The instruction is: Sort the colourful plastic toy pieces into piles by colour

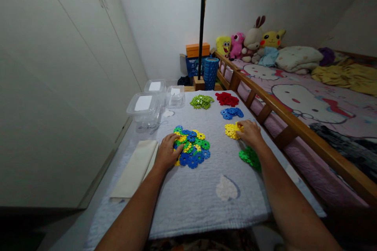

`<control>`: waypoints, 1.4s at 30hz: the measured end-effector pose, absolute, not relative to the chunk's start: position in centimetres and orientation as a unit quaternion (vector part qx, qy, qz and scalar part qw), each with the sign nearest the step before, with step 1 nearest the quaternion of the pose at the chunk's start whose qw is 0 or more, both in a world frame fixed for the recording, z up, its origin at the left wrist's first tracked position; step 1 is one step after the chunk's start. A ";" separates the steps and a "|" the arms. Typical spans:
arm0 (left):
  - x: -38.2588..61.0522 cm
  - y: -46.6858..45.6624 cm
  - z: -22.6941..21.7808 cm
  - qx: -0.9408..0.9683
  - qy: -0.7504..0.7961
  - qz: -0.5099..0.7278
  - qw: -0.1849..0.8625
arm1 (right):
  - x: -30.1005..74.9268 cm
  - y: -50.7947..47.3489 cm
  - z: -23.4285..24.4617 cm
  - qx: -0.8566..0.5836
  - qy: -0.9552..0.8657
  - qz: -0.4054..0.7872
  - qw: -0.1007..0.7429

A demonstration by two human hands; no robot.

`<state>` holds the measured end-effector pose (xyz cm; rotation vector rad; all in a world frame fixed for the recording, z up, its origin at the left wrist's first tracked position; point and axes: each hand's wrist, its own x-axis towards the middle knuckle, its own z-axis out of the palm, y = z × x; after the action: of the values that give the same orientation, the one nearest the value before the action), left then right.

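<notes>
A mixed pile of blue, green and yellow snowflake discs (193, 160) lies mid-table. My left hand (168, 151) rests at its left edge, thumb and fingers apart, fingertips touching discs. To the right, my right hand (249, 133) is at a pile of yellow snowflake discs (231, 131), its fingers bent around a yellow disc at the pile's right side; the fingers partly hide it. Nearer me, green snowflake discs (249, 157) lie partly under my right forearm. Beyond the yellow pile are blue snowflake discs (231, 113).
Farther back sit red pieces (227, 99) and light green pieces (202, 101). Lidded clear plastic boxes (144, 111) stand at the back left, with a folded cream cloth (137, 168) nearer me. A wooden bed rail (282, 117) runs along the right; a black pole (202, 27) rises behind the table.
</notes>
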<state>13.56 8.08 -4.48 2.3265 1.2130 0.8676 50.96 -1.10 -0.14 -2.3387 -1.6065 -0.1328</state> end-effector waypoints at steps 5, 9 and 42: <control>13.6 8.1 -4.3 0.827 0.432 0.303 0.195 | 50.4 -1.7 0.2 -0.833 -0.531 -0.035 0.151; 13.5 8.1 -4.3 0.829 0.430 0.301 0.194 | 48.0 -1.7 0.2 -0.808 -0.551 -0.033 0.207; 13.8 8.0 -4.2 0.825 0.432 0.305 0.201 | 38.5 -1.5 -3.3 -0.650 -0.638 0.133 0.391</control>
<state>13.81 8.04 -4.22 2.3044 1.2071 0.8513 38.46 -1.52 -3.31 -1.6506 -1.6203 0.3367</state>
